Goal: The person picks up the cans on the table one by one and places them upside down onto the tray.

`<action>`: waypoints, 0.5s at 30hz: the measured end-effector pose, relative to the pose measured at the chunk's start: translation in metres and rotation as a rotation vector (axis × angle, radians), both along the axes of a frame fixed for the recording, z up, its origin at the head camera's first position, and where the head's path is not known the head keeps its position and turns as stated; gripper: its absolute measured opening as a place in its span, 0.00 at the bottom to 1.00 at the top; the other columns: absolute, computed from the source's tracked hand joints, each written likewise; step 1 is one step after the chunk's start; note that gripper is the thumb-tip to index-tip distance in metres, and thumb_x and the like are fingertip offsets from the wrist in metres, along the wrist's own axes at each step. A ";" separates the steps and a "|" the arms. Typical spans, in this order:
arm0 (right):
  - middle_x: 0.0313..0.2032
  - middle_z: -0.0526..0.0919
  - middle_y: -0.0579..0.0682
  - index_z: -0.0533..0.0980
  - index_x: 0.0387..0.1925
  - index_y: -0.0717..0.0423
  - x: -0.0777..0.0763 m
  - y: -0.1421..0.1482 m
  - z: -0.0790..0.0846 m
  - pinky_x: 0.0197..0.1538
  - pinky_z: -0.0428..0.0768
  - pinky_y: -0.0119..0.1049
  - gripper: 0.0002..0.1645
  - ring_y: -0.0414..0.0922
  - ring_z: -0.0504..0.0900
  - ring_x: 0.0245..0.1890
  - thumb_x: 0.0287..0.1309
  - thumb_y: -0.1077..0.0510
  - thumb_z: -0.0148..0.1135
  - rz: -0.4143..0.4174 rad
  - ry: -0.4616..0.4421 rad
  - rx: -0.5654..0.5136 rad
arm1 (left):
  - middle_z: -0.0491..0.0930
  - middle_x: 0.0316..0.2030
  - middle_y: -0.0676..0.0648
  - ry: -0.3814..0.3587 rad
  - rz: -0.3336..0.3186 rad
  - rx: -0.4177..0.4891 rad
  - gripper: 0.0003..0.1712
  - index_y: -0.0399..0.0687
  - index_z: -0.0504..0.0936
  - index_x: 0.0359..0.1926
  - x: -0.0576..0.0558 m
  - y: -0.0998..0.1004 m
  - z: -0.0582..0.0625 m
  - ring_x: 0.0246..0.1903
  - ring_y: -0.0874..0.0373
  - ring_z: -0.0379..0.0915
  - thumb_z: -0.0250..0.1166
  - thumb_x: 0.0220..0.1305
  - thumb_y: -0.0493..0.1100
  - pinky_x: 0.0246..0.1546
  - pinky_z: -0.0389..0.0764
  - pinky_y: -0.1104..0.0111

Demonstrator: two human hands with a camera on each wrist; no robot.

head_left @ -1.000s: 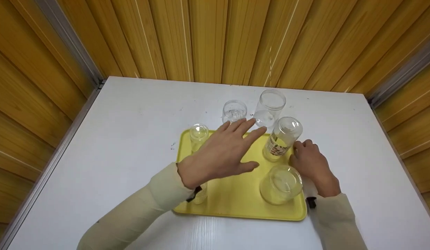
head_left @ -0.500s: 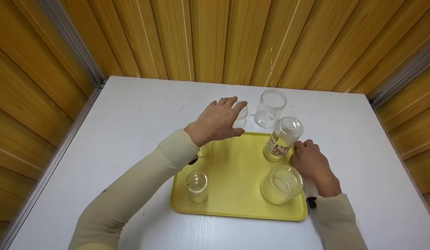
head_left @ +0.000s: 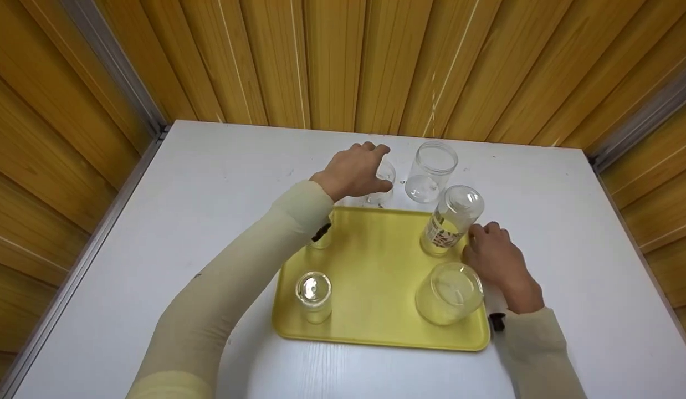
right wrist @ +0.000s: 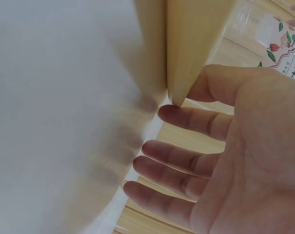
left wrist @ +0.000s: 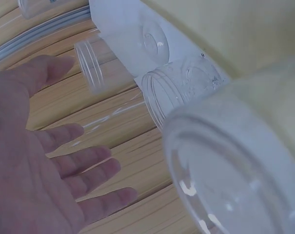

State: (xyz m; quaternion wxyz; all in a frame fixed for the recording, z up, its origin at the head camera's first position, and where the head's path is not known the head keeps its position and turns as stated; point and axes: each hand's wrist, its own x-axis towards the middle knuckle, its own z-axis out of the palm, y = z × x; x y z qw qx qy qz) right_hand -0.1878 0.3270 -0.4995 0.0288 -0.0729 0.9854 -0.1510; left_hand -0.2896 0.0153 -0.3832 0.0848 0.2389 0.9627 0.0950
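In the head view my left hand (head_left: 354,169) is at a short clear jar (head_left: 383,180) behind the tray, partly covering it. The left wrist view shows this hand's fingers (left wrist: 84,163) spread and relaxed, with the short jar (left wrist: 179,87) ahead and apart from them. My right hand (head_left: 495,260) pinches the right rim of the yellow tray (head_left: 370,338) between thumb and index finger; its other fingers (right wrist: 171,170) reach down at the table. Nearest it on the tray stand a bottle with a floral label (head_left: 445,233) and a wide clear jar (head_left: 448,293), both upside down.
A tall clear jar (head_left: 431,172) stands open-topped behind the tray. A small jar (head_left: 314,296) sits at the tray's front left corner. Another clear bottle (head_left: 321,239) behind it is mostly hidden by my left sleeve. Wood-patterned walls (head_left: 332,66) border the white table (head_left: 210,183).
My left hand has moved from above the tray away to the back, to the short jar. That uncovers the small jar at front left. My right hand stays at the tray's rim.
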 end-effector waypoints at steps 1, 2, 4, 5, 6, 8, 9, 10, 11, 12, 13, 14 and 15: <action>0.53 0.73 0.71 0.75 0.59 0.69 0.000 0.000 0.000 0.41 0.79 0.66 0.23 0.69 0.73 0.52 0.72 0.56 0.53 -0.002 -0.003 -0.003 | 0.69 0.74 0.41 -0.011 0.011 0.003 0.46 0.49 0.63 0.81 -0.002 0.001 -0.001 0.70 0.45 0.68 0.67 0.72 0.62 0.66 0.76 0.53; 0.53 0.72 0.71 0.74 0.59 0.69 0.000 -0.001 0.000 0.41 0.79 0.66 0.23 0.69 0.73 0.52 0.72 0.56 0.53 -0.001 -0.006 -0.006 | 0.70 0.73 0.41 -0.022 0.020 0.008 0.46 0.49 0.63 0.81 -0.004 0.001 -0.001 0.70 0.45 0.69 0.67 0.72 0.62 0.65 0.76 0.53; 0.53 0.72 0.71 0.74 0.60 0.68 -0.001 -0.001 0.001 0.42 0.79 0.66 0.23 0.69 0.73 0.52 0.72 0.56 0.53 -0.002 -0.015 -0.013 | 0.71 0.72 0.41 -0.046 0.036 0.013 0.46 0.49 0.64 0.81 -0.008 0.001 -0.003 0.68 0.45 0.71 0.67 0.72 0.62 0.65 0.76 0.53; 0.53 0.72 0.71 0.74 0.60 0.68 -0.001 -0.001 0.001 0.42 0.79 0.66 0.24 0.68 0.73 0.53 0.72 0.56 0.53 -0.003 -0.019 -0.013 | 0.71 0.72 0.40 -0.060 0.046 0.019 0.46 0.49 0.64 0.81 -0.010 0.001 -0.004 0.68 0.45 0.71 0.67 0.72 0.61 0.64 0.76 0.53; 0.53 0.72 0.71 0.74 0.60 0.68 -0.001 -0.002 0.001 0.42 0.78 0.66 0.24 0.68 0.72 0.53 0.72 0.56 0.52 -0.002 -0.021 -0.014 | 0.71 0.72 0.40 -0.078 0.056 0.024 0.46 0.49 0.63 0.81 -0.012 0.001 -0.005 0.67 0.46 0.71 0.67 0.71 0.61 0.65 0.76 0.53; 0.53 0.72 0.71 0.74 0.61 0.68 -0.001 -0.002 0.001 0.43 0.78 0.66 0.24 0.68 0.72 0.53 0.73 0.55 0.52 -0.002 -0.024 -0.013 | 0.72 0.71 0.40 -0.111 0.074 0.037 0.46 0.49 0.63 0.82 -0.015 0.001 -0.007 0.67 0.46 0.71 0.68 0.71 0.61 0.66 0.75 0.53; 0.53 0.72 0.70 0.74 0.61 0.68 -0.001 -0.001 0.001 0.43 0.78 0.66 0.24 0.68 0.72 0.53 0.73 0.56 0.52 -0.004 -0.024 -0.013 | 0.71 0.71 0.40 -0.124 0.081 0.039 0.46 0.49 0.63 0.82 -0.017 0.002 -0.009 0.67 0.46 0.71 0.68 0.71 0.61 0.66 0.75 0.53; 0.53 0.72 0.71 0.74 0.61 0.69 -0.001 -0.001 0.001 0.43 0.79 0.66 0.24 0.68 0.73 0.53 0.72 0.56 0.52 -0.003 -0.023 -0.013 | 0.71 0.72 0.41 -0.134 0.090 0.042 0.46 0.49 0.63 0.82 -0.019 0.002 -0.010 0.68 0.46 0.71 0.68 0.72 0.61 0.67 0.74 0.53; 0.53 0.72 0.71 0.74 0.61 0.69 -0.001 -0.001 0.000 0.43 0.79 0.66 0.24 0.68 0.73 0.53 0.72 0.56 0.52 -0.004 -0.022 -0.012 | 0.71 0.71 0.41 -0.139 0.094 0.039 0.46 0.48 0.63 0.82 -0.020 0.003 -0.011 0.67 0.46 0.71 0.67 0.72 0.60 0.67 0.74 0.53; 0.53 0.73 0.71 0.74 0.61 0.69 -0.001 -0.001 0.000 0.43 0.79 0.66 0.24 0.68 0.73 0.53 0.72 0.56 0.52 -0.004 -0.020 -0.013 | 0.71 0.71 0.41 -0.141 0.098 0.035 0.45 0.48 0.63 0.81 -0.022 0.004 -0.012 0.67 0.47 0.71 0.67 0.72 0.60 0.67 0.74 0.53; 0.53 0.73 0.71 0.74 0.60 0.69 -0.001 -0.001 0.000 0.43 0.79 0.66 0.24 0.69 0.73 0.53 0.72 0.56 0.52 -0.005 -0.020 -0.013 | 0.72 0.71 0.41 -0.140 0.101 0.032 0.45 0.48 0.63 0.81 -0.024 0.004 -0.013 0.67 0.47 0.71 0.67 0.72 0.60 0.67 0.74 0.53; 0.53 0.73 0.71 0.74 0.60 0.69 -0.001 -0.001 0.000 0.43 0.79 0.67 0.24 0.69 0.73 0.53 0.71 0.56 0.52 -0.005 -0.019 -0.015 | 0.72 0.70 0.41 -0.137 0.104 0.025 0.44 0.47 0.64 0.81 -0.025 0.005 -0.014 0.66 0.47 0.72 0.67 0.73 0.60 0.67 0.74 0.53; 0.53 0.73 0.71 0.74 0.60 0.69 -0.001 -0.001 0.000 0.43 0.79 0.67 0.24 0.69 0.73 0.53 0.71 0.56 0.52 -0.005 -0.018 -0.016 | 0.73 0.70 0.41 -0.134 0.109 0.017 0.44 0.47 0.64 0.81 -0.027 0.006 -0.015 0.66 0.47 0.72 0.66 0.73 0.60 0.67 0.74 0.53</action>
